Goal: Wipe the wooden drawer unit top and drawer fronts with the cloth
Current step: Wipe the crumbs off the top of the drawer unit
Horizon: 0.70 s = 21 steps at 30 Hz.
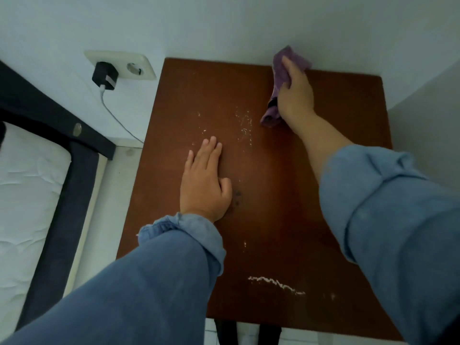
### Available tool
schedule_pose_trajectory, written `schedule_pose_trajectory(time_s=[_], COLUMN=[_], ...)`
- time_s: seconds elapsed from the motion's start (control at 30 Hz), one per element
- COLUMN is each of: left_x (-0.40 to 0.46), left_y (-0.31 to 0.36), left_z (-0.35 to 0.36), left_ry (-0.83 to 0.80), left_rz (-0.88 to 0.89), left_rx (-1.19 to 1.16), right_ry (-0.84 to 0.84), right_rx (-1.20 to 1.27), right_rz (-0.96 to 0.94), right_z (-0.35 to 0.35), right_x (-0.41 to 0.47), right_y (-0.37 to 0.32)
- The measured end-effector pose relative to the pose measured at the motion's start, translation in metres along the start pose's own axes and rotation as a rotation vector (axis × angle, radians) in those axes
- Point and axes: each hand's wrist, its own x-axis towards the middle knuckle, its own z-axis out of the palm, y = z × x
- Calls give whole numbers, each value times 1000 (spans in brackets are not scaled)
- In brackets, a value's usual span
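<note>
Head view
Drawer unit top: a brown wooden surface is seen from above, filling the middle of the picture; its far edge is set against the pale wall and its right far corner against a side wall.
Drawer fronts: not shown from this angle.
Cloth: a purple cloth is laid on the far right part of the top, bunched in a long strip running from the far edge toward the middle; its far end is lifted against the wall.
Right hand: it is placed on the cloth with the fingers curled over it, so the cloth is grasped and pressed to the wood.
Left hand: it is laid flat on the top, left of the middle, fingers straight and together, nothing held.
Sleeves: both arms are covered in blue denim, rolled at the cuffs.
White specks: scattered crumbs or dust are seen just beyond the left fingertips and between the two hands.
White line: a streak of pale debris is seen near the near edge of the top.
Dark spots: small marks are seen just right of the left thumb.
Socket: a double wall socket is seen to the far left of the unit.
Charger: a black plug is seated in the left outlet, with a white cable running down toward the floor.
Bed: a dark frame with a white mattress is seen at the left edge.
</note>
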Motion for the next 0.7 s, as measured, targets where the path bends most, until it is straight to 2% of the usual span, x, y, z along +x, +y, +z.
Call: schedule_pose_trajectory(time_s=[0.07,0.13,0.23,0.4,0.7], left_x=[1,-2,-4,-1,1], left_y=[-1,4,7,5,2], left_z=[-1,-2,-3,-4,1], left_ry=[0,-13,-27,-15,12], left_rz=[-15,6,14,9,32], left_rx=[4,3,-17,5,8], right_ry=[-31,-19,-112,-259,-249], right_rx=[-213,-285,-311,-290,-220], right_rz=[5,-67,-192,-211,-320], right_z=[18,29,43,37,29], right_x=[10,11,13,41,-60], right_y=[-2,-4,-11,-17,11])
